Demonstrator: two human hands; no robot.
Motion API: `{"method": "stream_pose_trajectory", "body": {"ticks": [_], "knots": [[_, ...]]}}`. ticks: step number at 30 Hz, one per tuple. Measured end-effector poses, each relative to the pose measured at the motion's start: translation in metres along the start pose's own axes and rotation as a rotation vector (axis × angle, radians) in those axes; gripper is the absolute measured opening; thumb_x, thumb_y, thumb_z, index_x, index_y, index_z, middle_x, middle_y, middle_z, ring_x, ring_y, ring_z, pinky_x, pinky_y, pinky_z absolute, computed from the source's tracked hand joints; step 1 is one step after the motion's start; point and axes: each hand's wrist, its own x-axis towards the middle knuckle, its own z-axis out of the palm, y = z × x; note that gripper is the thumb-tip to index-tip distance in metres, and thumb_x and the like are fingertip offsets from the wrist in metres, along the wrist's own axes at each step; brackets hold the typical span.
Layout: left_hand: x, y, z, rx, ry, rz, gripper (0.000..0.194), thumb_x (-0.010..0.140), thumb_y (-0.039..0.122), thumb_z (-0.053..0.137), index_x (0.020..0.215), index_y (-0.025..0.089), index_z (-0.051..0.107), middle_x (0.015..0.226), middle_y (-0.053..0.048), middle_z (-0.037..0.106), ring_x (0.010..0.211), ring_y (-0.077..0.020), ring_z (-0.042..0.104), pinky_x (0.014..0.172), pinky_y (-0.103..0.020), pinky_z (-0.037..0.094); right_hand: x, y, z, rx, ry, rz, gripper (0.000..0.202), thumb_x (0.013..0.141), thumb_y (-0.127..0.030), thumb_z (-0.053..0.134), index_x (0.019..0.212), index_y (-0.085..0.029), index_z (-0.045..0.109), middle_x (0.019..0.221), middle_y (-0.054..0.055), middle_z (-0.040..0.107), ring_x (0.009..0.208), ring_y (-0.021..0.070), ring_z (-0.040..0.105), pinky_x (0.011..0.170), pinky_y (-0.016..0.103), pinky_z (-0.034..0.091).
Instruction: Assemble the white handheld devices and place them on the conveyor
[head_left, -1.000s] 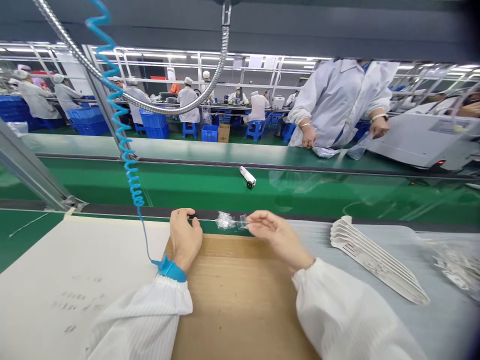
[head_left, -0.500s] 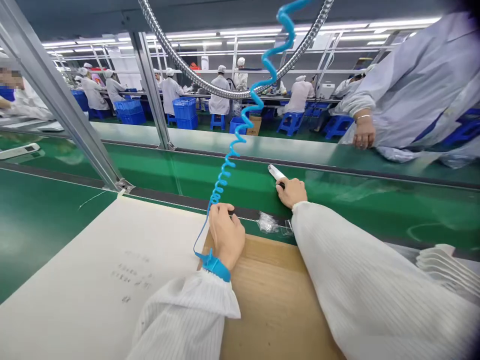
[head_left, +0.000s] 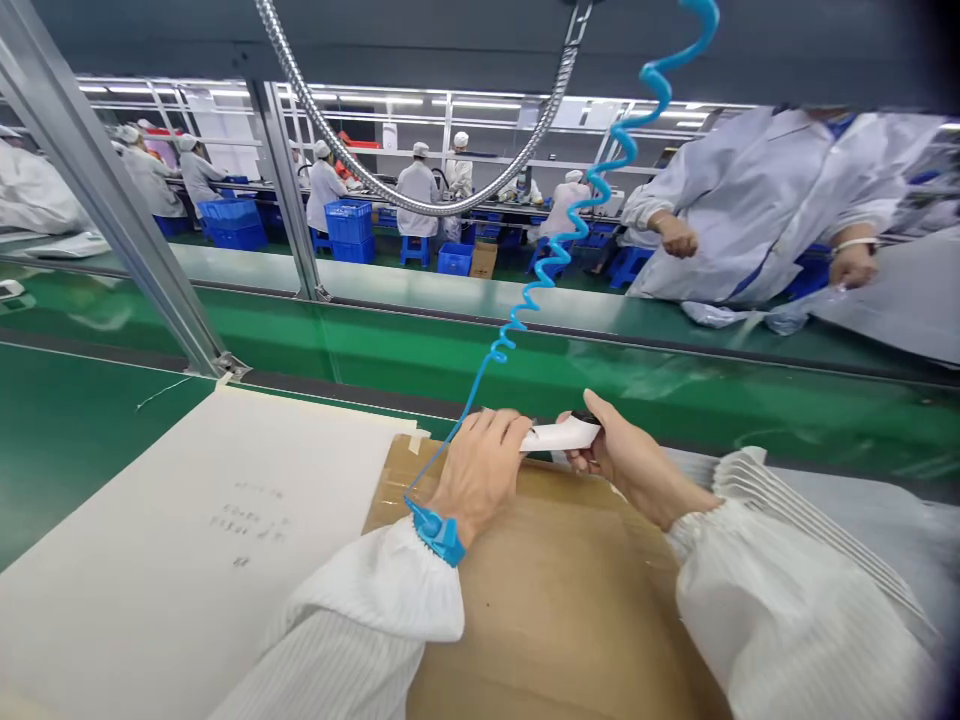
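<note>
A slim white device [head_left: 561,436] with a dark end is held sideways above the cardboard box's far edge. My right hand [head_left: 626,452] is closed round its dark right end, thumb on top. My left hand [head_left: 486,462], with a blue wrist strap [head_left: 439,533], is closed at its left end, back of the hand toward me; its fingertips are hidden. Below both hands is the brown cardboard [head_left: 555,580]. From the wrist strap a coiled blue cord [head_left: 559,250] runs up to the right.
A green conveyor belt [head_left: 420,345] runs across behind my hands. White paper with handwriting [head_left: 300,470] lies left, stacked white curved pieces [head_left: 795,510] right. A metal post [head_left: 127,190] rises at left; a metal hose [head_left: 442,208] hangs above. A co-worker [head_left: 765,210] stands across the belt.
My right hand has brought the white device from over the belt back toward me, turning it sideways. My left hand has moved right, to its left end. The co-worker's hands have also moved.
</note>
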Motion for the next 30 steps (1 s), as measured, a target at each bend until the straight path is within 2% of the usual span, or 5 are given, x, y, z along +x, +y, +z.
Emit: {"method": "stream_pose_trajectory", "body": {"ticks": [6,13,18,22,30], "knots": [[-0.014,0.026,-0.012,-0.315,-0.249,-0.491,0.015,0.094,0.028,0.051,0.095,0.021,0.065,0.085,-0.005,0.070,0.077,-0.0227,0.062,0.064,-0.030,0.038,-0.030,0.031,-0.017,-0.417,0.297,-0.473,0.051,0.093,-0.068,0.043,0.102,-0.023,0.065,0.086,0.006,0.068,0.073,0.0210,0.061,0.069,0.034,0.048],[-0.029,0.022,-0.024,-0.403,-0.241,-0.470,0.025,0.093,0.026,0.052,0.111,0.028,0.069,0.101,-0.004,0.074,0.092,-0.0241,0.065,0.075,-0.031,0.040,-0.037,0.035,-0.004,-1.144,0.263,-1.091,0.015,0.099,-0.027,0.054,0.090,-0.025,0.066,0.092,0.002,0.070,0.084,0.0217,0.059,0.080,0.040,0.036],[-0.026,0.006,-0.016,-0.483,-0.016,-0.709,0.019,0.093,0.033,0.052,0.094,0.020,0.066,0.086,-0.006,0.072,0.075,-0.0208,0.063,0.072,-0.031,0.042,-0.035,0.038,0.008,-1.045,0.129,-1.081,0.015,0.099,-0.027,0.055,0.085,-0.025,0.059,0.097,0.001,0.070,0.092,0.0220,0.059,0.085,0.039,0.034],[-0.019,-0.002,-0.020,-0.788,0.223,-0.779,0.029,0.096,0.040,0.049,0.107,0.017,0.063,0.098,-0.008,0.072,0.071,-0.0155,0.058,0.072,-0.030,0.045,0.002,0.038,0.014,-0.892,0.271,-0.798,0.018,0.099,-0.031,0.050,0.084,-0.024,0.055,0.083,0.002,0.068,0.080,0.0212,0.059,0.077,0.036,0.039],[-0.017,0.005,-0.032,-0.986,0.258,-0.794,0.031,0.090,0.041,0.061,0.107,0.016,0.066,0.109,-0.008,0.070,0.090,-0.0173,0.062,0.082,-0.029,0.046,0.033,0.040,-0.015,-1.112,0.373,-0.712,0.012,0.088,-0.027,0.060,0.099,-0.026,0.065,0.107,0.004,0.071,0.099,0.0219,0.063,0.087,0.039,0.040]]}}
